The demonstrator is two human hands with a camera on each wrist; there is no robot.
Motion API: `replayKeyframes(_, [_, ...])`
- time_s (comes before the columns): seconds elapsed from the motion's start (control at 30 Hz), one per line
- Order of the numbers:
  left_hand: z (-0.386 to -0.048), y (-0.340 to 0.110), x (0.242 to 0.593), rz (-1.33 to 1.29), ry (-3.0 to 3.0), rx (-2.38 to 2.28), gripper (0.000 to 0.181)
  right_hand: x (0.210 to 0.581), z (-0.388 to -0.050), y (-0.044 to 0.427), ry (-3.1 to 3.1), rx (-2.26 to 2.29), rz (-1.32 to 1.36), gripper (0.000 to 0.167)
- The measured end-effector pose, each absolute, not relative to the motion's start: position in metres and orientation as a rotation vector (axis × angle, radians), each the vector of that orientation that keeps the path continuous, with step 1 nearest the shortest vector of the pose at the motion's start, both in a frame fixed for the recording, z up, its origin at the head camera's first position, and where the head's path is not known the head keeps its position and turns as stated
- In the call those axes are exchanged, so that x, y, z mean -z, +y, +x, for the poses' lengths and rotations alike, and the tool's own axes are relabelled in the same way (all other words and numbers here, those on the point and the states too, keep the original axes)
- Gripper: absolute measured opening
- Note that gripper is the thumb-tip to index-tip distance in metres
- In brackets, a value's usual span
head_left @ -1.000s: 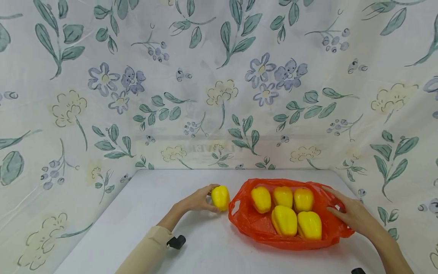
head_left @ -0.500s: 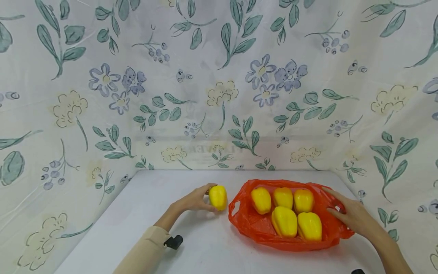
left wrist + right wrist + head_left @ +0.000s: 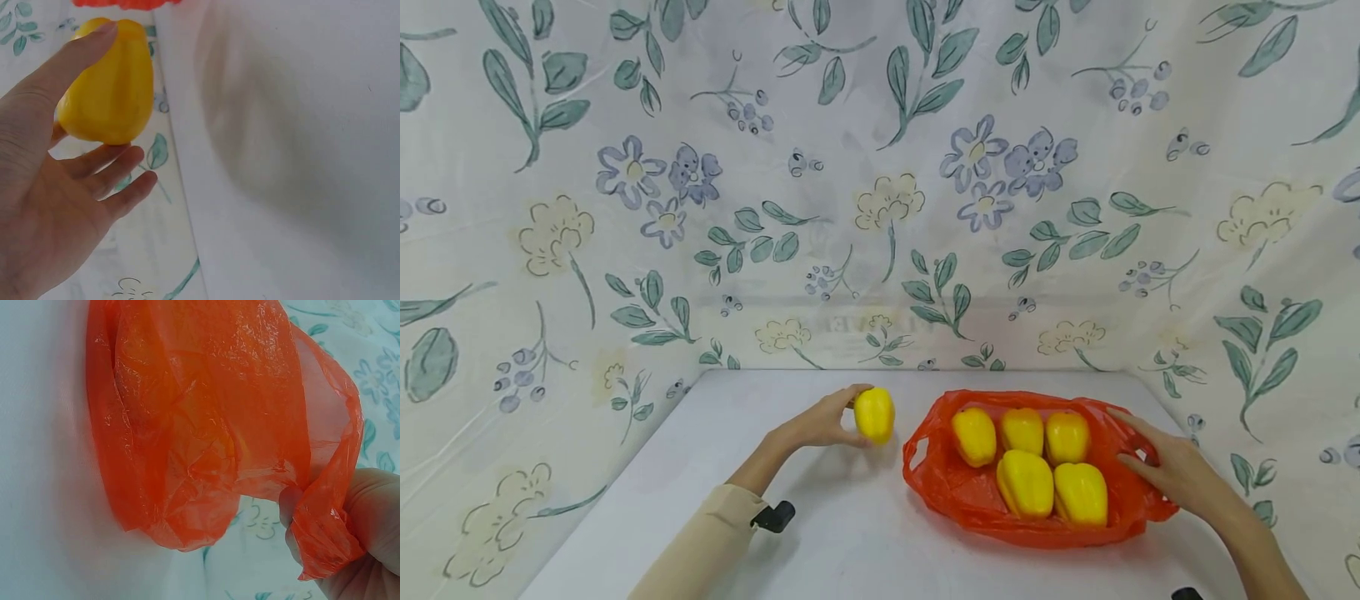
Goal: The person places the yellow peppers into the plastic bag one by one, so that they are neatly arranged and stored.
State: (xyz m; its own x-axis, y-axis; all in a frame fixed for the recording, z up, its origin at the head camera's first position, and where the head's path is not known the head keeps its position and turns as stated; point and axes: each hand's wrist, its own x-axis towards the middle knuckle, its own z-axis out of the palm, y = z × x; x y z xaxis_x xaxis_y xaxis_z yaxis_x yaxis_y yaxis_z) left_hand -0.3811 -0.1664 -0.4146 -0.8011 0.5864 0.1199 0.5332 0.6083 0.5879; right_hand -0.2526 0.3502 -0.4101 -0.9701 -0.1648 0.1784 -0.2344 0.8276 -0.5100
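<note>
In the head view my left hand (image 3: 822,423) holds a yellow bell pepper (image 3: 876,415) above the table, left of a red plastic bag (image 3: 951,500). The left wrist view shows the thumb over the pepper (image 3: 112,87) and fingertips at its lower side. The bag lies spread wide, with several more yellow bell peppers (image 3: 1026,485) inside. At the bag's right end, my right hand (image 3: 1183,471) grips the plastic. Close up in the right wrist view, a bunched bit of bag (image 3: 325,540) sits between thumb and fingers.
The white table (image 3: 842,542) ends at the back against a flower-printed cloth (image 3: 887,250), which also rises at both sides. A black wrist-camera piece (image 3: 775,517) juts out beside the left sleeve (image 3: 707,533).
My left hand has lifted the pepper and drawn it slightly left, away from the bag's edge. My right hand and the bag stay in place.
</note>
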Motion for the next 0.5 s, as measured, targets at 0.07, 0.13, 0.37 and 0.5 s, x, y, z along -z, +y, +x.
replayKeyframes(0.07, [-0.379,-0.164,0.409,0.965,2.749,-0.947,0.091,0.411,-0.253,0.35,-2.884,-0.829,0.322,0.068])
replayKeyframes(0.13, [-0.376,-0.16,0.405,0.977,2.758,-0.936,0.091,0.411,-0.253,0.35,-2.889,-0.838,0.311,0.069])
replayKeyframes(0.37, [-0.364,-0.146,0.387,1.03,2.774,-0.915,0.092,0.411,-0.253,0.35,-2.909,-0.879,0.294,0.071])
replayKeyframes(0.5, [-0.357,-0.136,0.375,1.105,2.757,-0.888,0.092,0.411,-0.252,0.349,-2.916,-0.885,0.286,0.071])
